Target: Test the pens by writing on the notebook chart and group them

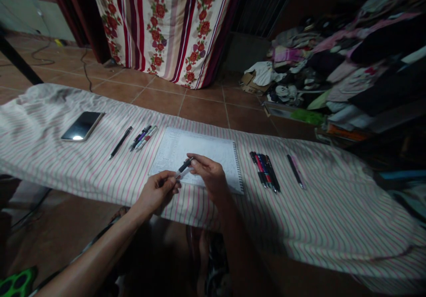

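Observation:
Both my hands hold a pen (pixel 183 166) over the near part of a spiral notebook (pixel 209 148). The pen has a dark section towards its upper end and a pale, clear-looking section lower down. My left hand (pixel 159 189) pinches the lower, pale end between thumb and fingers. At the dark end, the fingertips of my right hand (pixel 209 171) are closed on it. The notebook lies open to a page with faint writing, its wire binding on the right. My hands hide part of its near edge.
A striped cloth (pixel 316 217) covers the table. Left of the notebook lie several pens (pixel 143 138), a single black pen (pixel 120 143) and a phone (pixel 83 126). To the right are a bunch of pens (pixel 265 172) and another dark pen (pixel 295 171). Clothes (pixel 333 62) are heaped behind.

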`<act>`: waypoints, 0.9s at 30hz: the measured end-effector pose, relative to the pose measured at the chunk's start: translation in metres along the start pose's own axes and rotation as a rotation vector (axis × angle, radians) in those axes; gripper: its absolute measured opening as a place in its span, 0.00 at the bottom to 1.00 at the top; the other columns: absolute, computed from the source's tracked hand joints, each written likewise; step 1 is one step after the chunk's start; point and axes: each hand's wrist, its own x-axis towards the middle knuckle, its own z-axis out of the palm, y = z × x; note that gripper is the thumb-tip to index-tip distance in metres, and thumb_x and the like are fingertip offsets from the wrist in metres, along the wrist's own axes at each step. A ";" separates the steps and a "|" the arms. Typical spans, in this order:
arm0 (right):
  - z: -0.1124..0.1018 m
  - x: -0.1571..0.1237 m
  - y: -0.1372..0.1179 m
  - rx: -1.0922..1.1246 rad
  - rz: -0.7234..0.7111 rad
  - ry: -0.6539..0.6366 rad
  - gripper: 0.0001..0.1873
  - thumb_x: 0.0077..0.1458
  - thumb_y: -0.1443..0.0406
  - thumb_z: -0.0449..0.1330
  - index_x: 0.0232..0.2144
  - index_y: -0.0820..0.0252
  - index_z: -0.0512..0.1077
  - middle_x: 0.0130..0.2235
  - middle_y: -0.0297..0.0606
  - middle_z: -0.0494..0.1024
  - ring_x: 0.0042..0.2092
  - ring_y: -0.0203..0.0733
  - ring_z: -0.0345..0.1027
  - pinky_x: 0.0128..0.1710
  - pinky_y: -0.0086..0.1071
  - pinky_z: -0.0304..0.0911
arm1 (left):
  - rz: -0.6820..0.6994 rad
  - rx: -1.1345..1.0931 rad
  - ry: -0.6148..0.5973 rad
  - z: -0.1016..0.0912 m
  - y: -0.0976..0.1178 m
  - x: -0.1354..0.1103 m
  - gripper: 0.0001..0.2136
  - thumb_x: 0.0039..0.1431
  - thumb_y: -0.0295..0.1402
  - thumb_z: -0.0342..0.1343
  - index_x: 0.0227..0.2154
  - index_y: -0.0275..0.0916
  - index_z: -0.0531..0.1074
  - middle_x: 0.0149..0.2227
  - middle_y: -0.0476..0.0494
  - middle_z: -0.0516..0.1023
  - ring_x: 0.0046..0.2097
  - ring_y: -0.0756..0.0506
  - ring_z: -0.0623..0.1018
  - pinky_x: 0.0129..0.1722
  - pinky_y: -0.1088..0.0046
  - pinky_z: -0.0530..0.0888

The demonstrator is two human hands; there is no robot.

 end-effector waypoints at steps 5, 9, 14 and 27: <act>0.000 0.000 0.000 -0.043 -0.047 -0.002 0.15 0.45 0.59 0.62 0.37 0.56 0.78 0.33 0.37 0.79 0.35 0.41 0.72 0.32 0.33 0.68 | -0.001 -0.063 -0.028 0.000 -0.001 -0.001 0.16 0.41 0.39 0.64 0.30 0.33 0.72 0.23 0.48 0.73 0.25 0.53 0.69 0.29 0.75 0.65; 0.000 0.000 -0.001 -0.013 -0.043 -0.004 0.16 0.45 0.59 0.62 0.38 0.57 0.77 0.33 0.37 0.79 0.35 0.40 0.72 0.32 0.33 0.67 | 0.012 -0.068 -0.045 -0.001 -0.001 -0.001 0.15 0.42 0.38 0.64 0.31 0.33 0.73 0.23 0.49 0.73 0.25 0.53 0.69 0.29 0.76 0.64; 0.002 -0.001 -0.004 0.005 -0.049 -0.023 0.16 0.44 0.59 0.62 0.38 0.57 0.76 0.33 0.37 0.79 0.35 0.40 0.72 0.32 0.32 0.66 | 0.023 -0.055 -0.053 -0.002 -0.003 0.000 0.14 0.44 0.38 0.64 0.31 0.34 0.73 0.23 0.49 0.73 0.26 0.53 0.69 0.29 0.76 0.65; -0.021 0.022 0.030 -0.475 -0.165 0.224 0.13 0.48 0.60 0.56 0.35 0.56 0.76 0.33 0.38 0.76 0.33 0.39 0.69 0.35 0.34 0.64 | 0.034 -0.075 0.017 -0.013 0.007 -0.004 0.15 0.42 0.38 0.65 0.31 0.33 0.74 0.21 0.48 0.73 0.25 0.51 0.71 0.28 0.74 0.67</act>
